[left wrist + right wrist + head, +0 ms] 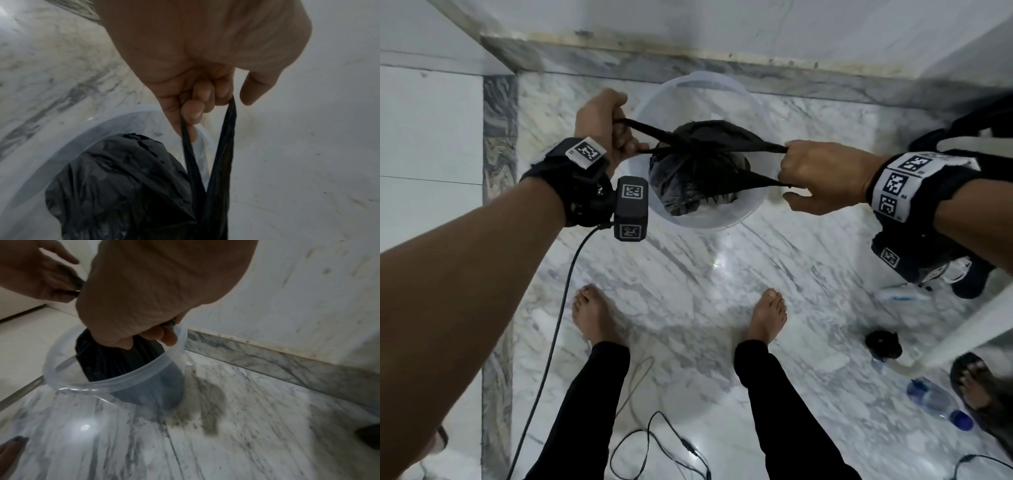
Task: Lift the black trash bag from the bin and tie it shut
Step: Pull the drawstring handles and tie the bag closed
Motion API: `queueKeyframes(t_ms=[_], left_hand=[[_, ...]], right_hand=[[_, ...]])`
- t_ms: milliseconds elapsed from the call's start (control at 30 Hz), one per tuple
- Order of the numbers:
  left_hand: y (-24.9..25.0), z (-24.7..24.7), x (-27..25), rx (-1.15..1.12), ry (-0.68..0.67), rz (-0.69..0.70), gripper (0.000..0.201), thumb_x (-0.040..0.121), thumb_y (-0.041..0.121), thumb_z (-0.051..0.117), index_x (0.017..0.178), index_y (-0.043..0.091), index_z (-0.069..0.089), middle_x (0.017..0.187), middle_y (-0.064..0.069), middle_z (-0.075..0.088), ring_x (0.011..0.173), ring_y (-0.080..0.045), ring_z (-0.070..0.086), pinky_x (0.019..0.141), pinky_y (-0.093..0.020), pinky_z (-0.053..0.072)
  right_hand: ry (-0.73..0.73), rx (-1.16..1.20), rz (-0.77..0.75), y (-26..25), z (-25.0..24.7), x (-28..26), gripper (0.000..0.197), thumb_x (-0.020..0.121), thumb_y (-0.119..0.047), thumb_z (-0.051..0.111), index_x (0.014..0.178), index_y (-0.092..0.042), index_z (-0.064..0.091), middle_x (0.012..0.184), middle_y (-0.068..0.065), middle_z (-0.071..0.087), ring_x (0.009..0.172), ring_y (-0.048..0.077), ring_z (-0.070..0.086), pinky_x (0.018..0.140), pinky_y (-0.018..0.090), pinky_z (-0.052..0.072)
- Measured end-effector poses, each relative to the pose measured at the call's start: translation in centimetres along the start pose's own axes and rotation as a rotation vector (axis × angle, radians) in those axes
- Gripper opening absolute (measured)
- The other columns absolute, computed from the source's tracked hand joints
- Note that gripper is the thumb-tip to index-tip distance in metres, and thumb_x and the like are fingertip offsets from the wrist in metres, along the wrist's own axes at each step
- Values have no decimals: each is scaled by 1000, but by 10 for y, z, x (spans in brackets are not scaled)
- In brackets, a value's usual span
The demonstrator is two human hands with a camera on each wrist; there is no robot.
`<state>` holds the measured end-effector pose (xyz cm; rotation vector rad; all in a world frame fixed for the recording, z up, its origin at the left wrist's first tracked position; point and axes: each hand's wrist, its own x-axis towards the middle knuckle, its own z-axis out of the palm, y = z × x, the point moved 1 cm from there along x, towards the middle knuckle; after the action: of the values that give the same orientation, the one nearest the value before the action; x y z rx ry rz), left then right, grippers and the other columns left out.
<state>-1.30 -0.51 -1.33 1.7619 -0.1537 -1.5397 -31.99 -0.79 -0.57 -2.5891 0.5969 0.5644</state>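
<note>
The black trash bag [688,171] [123,186] [107,360] hangs inside the clear plastic bin [722,219] [61,146] [127,379] on the marble floor. Its two handle loops are stretched apart to either side. My left hand [613,130] [197,100] grips the left loop, fingers curled round its two black strands. On the other side my right hand [815,174] [144,331] grips the right loop. The strands cross at a gathered point above the bag's body. The bag's lower part sits in the bin.
The bin stands near a wall corner with a grey marble skirting [688,65]. My bare feet [592,318] stand behind it. Cables [671,442], a water bottle [935,401], a dark small object [883,342] and another person's foot [979,383] lie at the right.
</note>
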Motion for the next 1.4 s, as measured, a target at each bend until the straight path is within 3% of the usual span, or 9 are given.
queueKeyframes(t_ms=[200,300,433,567,700,900,967,1100,1400], left_hand=[[-5,-14,-2,-116,59,-64,41,85,26,47,49,17,29,38,1,22,36,-19,22,49,-23,43],[-5,-22,-8,-200,36,-122,38,85,30,46,52,13,35,42,-1,29,37,-20,25,51,-23,41],[-7,-26,-12,-336,-4,-162,37,87,31,40,63,5,50,46,-1,32,43,-18,21,51,-22,33],[-9,-28,-11,-428,-26,-164,37,77,20,41,82,-6,67,54,-5,44,42,-19,28,47,-22,34],[-11,-20,-13,-425,-112,-155,37,58,6,41,83,-3,67,70,-9,66,43,-13,43,44,-20,36],[-9,1,-20,4,-265,-41,32,91,-7,44,105,16,62,88,-12,66,47,-13,56,44,-16,47],[-4,9,-24,135,-356,-12,29,92,2,53,116,17,60,87,-10,66,52,-13,61,48,-17,50],[9,25,-31,249,-426,29,27,90,7,59,116,10,61,76,-3,68,53,-10,61,51,-17,51],[16,36,-35,348,-484,57,33,88,6,60,121,5,62,66,2,68,50,-5,60,49,-15,49]], right_hand=[[210,434,272,-20,-8,-1,37,80,-29,46,58,-1,53,56,13,56,54,26,49,100,48,45],[426,1090,392,-35,-37,2,36,81,-19,51,55,4,58,55,18,58,55,16,60,73,29,50],[778,1855,554,-40,-51,24,46,85,-9,49,40,-16,49,37,-1,42,36,17,44,66,39,45],[979,2259,778,-48,-51,42,37,88,-17,43,51,-13,43,41,0,40,33,15,30,54,27,45],[1100,2589,645,-49,-34,53,24,82,0,27,81,-2,51,69,10,60,51,16,51,54,26,51],[1025,2352,821,-58,-16,79,42,92,6,49,134,0,48,115,10,57,57,14,64,54,23,54],[935,2119,813,-60,-17,85,50,89,5,56,137,0,45,119,11,60,77,14,62,57,20,51],[649,1609,704,-67,-35,93,72,76,-11,73,140,-1,40,117,15,67,107,18,61,102,39,49],[490,1570,600,-72,-40,106,68,72,6,62,136,-9,45,102,29,67,101,34,67,98,51,50]])
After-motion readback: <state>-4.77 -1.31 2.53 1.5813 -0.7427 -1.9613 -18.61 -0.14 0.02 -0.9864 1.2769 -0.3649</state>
